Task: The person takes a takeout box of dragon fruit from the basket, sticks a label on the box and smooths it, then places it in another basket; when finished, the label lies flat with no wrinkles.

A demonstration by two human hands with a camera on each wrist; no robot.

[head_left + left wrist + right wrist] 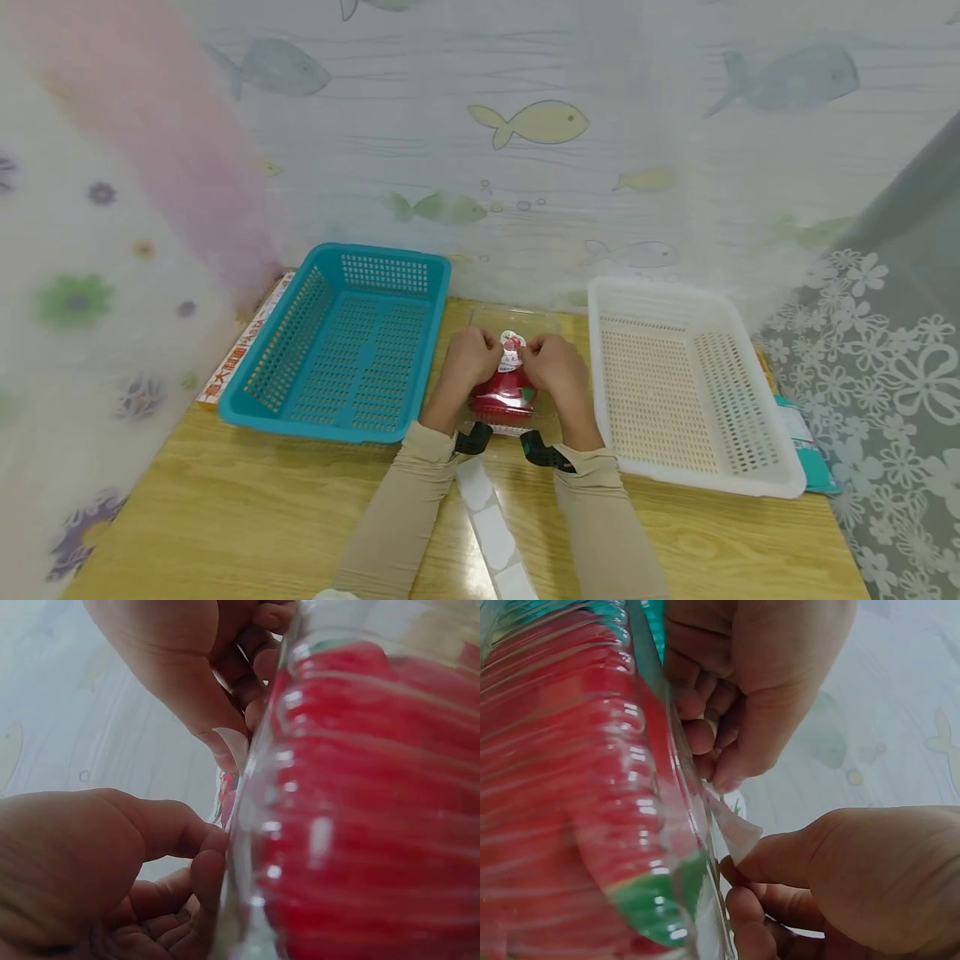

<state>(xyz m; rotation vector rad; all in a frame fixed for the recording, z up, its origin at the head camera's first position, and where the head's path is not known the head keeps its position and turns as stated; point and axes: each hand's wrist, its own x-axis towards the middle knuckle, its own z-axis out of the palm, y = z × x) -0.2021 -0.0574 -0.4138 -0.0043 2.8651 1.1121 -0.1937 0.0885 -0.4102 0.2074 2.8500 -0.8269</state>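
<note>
A clear plastic clamshell box [501,410] with red and green contents stands on the table between both hands. On its lid is a white round sticker [512,348] with a printed red picture. My left hand [471,358] pinches the sticker's left side against the lid, its other fingers curled. From the opposite side, my right hand [557,365] pinches the sticker's edge between thumb and forefinger. In the right wrist view that sticker edge [739,834] is lifted off the plastic. What the contents are cannot be told through the ridged plastic [352,802].
A teal plastic basket [366,354] stands on the left and a white one [667,400] on the right. A strip of round white stickers [493,533] lies towards the front of the wooden table [247,508]. Packages [243,354] stick out beside the baskets. A patterned curtain hangs behind.
</note>
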